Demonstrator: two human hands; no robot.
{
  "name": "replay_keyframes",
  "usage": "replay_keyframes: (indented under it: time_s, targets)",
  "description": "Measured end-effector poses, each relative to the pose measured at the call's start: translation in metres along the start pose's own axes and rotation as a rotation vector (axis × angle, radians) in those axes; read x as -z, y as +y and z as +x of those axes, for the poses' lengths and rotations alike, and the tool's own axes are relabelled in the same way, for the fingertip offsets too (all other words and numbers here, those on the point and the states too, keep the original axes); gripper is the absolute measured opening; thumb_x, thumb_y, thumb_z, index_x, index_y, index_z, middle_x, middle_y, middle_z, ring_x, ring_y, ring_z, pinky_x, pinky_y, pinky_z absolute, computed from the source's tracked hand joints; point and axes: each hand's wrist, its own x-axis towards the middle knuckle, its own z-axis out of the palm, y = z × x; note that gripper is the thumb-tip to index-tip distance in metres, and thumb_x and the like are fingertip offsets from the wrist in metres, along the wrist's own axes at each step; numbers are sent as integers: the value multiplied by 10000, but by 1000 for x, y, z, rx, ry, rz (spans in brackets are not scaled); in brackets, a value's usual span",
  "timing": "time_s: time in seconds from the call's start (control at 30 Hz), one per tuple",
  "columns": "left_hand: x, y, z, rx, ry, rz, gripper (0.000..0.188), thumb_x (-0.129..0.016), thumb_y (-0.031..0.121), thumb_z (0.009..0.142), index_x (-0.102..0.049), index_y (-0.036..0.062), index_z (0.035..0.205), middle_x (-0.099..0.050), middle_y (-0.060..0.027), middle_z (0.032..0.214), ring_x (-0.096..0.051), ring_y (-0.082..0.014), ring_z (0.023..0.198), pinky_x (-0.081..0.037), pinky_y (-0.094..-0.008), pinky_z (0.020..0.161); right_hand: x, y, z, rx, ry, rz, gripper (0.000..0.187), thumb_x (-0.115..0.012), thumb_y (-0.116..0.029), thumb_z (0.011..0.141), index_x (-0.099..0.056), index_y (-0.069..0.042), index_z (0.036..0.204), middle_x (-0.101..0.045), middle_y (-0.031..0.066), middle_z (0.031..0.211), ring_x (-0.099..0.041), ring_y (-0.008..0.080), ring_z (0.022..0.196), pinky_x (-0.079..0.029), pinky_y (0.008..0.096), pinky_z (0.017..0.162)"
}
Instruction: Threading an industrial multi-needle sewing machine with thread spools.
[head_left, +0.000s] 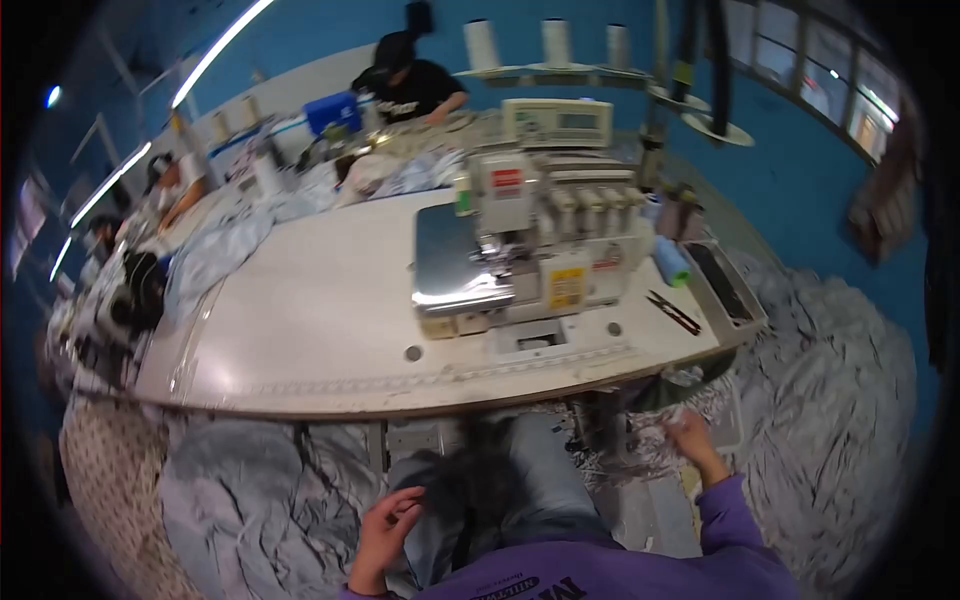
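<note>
My left hand point(388, 527) hangs above my lap, its fingers loosely bent and apart, with nothing seen in them. Beside it on the left is a heap of grey-blue fabric point(235, 500). My right hand point(692, 440) is lowered past the table's front edge on the right, over crumpled silvery fabric point(645, 440). Its fingers are smeared by motion, so whether they hold anything cannot be made out. An overlock sewing machine point(545, 240) stands on the white table point(300, 310) in front of me, with no cloth seen under its needle area.
Thread snips point(674, 312) and a blue thread cone point(672, 262) lie right of the machine, beside a grey tray point(745, 308). More grey fabric point(830, 380) is piled at the right. Across the table, a person in black point(420, 90) works among cloth. White thread cones point(556, 43) stand on a rack.
</note>
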Motion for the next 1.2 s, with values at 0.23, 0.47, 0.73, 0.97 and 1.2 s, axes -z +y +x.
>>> replay_keyframes:
  time_s: [0.23, 0.47, 0.73, 0.97, 1.2]
  targets:
    - [-49, 54, 53, -170, 72, -136, 245, -595, 25, 898, -590, -35, 1136, -659, -115, 1073, -640, -163, 923, -499, -280, 847, 80, 32, -2, 227, 521, -773, 777, -812, -381, 655, -483, -95, 1299, -333, 193, 1437, -598, 354, 1040, -514, 409, 837]
    - [-56, 90, 65, -342, 81, 157, 166, -599, -19, 869, -644, -39, 1027, -669, -118, 982, -654, -161, 890, -511, -269, 801, 58, -121, -45, 429, 868, -232, 96, -675, -99, 798, -683, -26, 859, -661, 123, 764, -644, 241, 620, -498, 346, 592]
    - [-17, 129, 92, -350, 143, 326, 174, -629, 67, 852, -695, 49, 1011, -667, -144, 975, -559, -201, 1008, -391, -272, 874, 46, -222, 8, 733, 815, -661, 339, -684, -82, 722, -607, -21, 1047, -588, 136, 1016, -556, 317, 923, -447, 418, 808]
    - [81, 176, 176, -1007, 329, 606, 66, -588, -29, 841, -637, -11, 881, -672, -106, 764, -662, -179, 616, -529, -270, 560, 46, -216, 47, 410, 657, -957, 224, -612, -103, 745, -631, -45, 960, -563, 103, 883, -550, 302, 871, -477, 411, 702]
    - [110, 263, 265, -946, 404, 352, 90, -557, -65, 849, -619, -14, 891, -636, -116, 718, -627, -164, 555, -509, -249, 464, 47, -245, 68, 319, 571, -1046, 234, -558, -66, 744, -549, 25, 959, -529, 161, 925, -545, 327, 863, -486, 411, 706]
